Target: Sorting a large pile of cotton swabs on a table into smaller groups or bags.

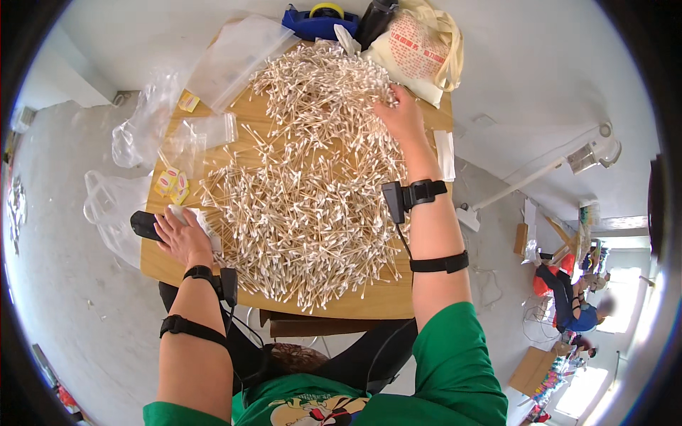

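Observation:
A wide heap of cotton swabs [305, 220] with white tips and wooden-coloured sticks covers much of the wooden table [362, 307]. At its left edge my left hand [186, 238] lies flat with fingers stretched out. Under and beside that hand are a white, crumpled, tissue-like piece [207, 226] and a black, rounded object [144, 225]. My right hand [406, 122] reaches to the far right side of the heap. Its thumb and forefinger stand apart among the swabs; the other fingers are partly hidden.
Clear plastic bags [234, 60] and small yellow cards [170, 183] lie along the left side. A blue tape dispenser [320, 23], a dark bottle [376, 21] and a cream cloth bag [412, 53] stand at the far edge. People [579, 312] sit at far right.

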Demonstrator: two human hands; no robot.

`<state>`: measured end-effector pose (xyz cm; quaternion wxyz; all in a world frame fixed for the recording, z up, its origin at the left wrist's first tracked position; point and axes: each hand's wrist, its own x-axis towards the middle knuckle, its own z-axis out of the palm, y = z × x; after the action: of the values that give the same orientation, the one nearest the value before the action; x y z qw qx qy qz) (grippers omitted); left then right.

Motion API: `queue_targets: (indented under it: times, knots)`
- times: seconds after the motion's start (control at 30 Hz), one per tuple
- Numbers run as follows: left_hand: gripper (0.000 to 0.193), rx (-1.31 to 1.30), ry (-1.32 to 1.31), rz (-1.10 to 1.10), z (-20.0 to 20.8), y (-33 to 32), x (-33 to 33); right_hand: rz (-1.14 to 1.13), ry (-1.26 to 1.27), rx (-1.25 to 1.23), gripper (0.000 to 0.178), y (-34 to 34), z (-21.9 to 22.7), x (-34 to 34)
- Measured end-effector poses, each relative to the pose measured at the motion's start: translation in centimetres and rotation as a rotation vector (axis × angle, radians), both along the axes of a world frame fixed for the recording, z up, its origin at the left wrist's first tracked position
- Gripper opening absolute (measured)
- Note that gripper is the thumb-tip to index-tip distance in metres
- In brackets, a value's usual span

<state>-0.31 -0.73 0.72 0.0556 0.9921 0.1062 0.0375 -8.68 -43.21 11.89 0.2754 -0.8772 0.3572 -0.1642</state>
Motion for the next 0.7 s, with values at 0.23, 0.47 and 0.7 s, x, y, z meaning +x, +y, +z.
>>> queue_targets:
  times: [0.23, 0.47, 0.7]
  knots:
    - [0.054, 0.004, 0.003, -0.006, -0.4, 0.2, 0.0, -0.048, -0.292, 0.090, 0.044, -0.8, 1.3, -3.6]
    - [0.055, -0.018, 0.022, -0.004, -0.1, 0.0, 0.0, -0.025, -0.405, 0.227, 0.031, 1.4, 0.3, -6.4]
    - [0.057, -0.012, 0.039, -0.013, -0.6, 0.4, 0.2, 0.013, -0.346, 0.163, 0.034, 3.8, -2.2, -9.3]
